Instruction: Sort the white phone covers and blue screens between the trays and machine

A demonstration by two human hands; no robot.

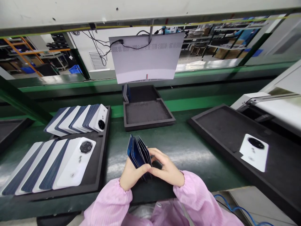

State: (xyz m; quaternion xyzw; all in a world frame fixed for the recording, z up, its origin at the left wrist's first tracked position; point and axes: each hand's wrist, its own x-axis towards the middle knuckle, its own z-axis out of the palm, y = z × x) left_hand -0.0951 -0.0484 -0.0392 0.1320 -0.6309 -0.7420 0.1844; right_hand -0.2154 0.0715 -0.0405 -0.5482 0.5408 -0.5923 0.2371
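Low in the middle of the view, my left hand [132, 175] grips a fanned stack of dark blue phone back covers [138, 152], held upright on edge. My right hand [164, 168] meets it from the right, fingers curled against the stack's lower edge. Both wrists wear pink sleeves. The stack sits over the green bench [188, 150] and a dark mat close to my body.
A black tray [98, 175] at left carries overlapping white and blue covers in two rows. An empty black tray [147, 113] lies straight ahead under a hanging white panel [145, 58]. To the right, a large black tray [223, 125] bears white covers [254, 152].
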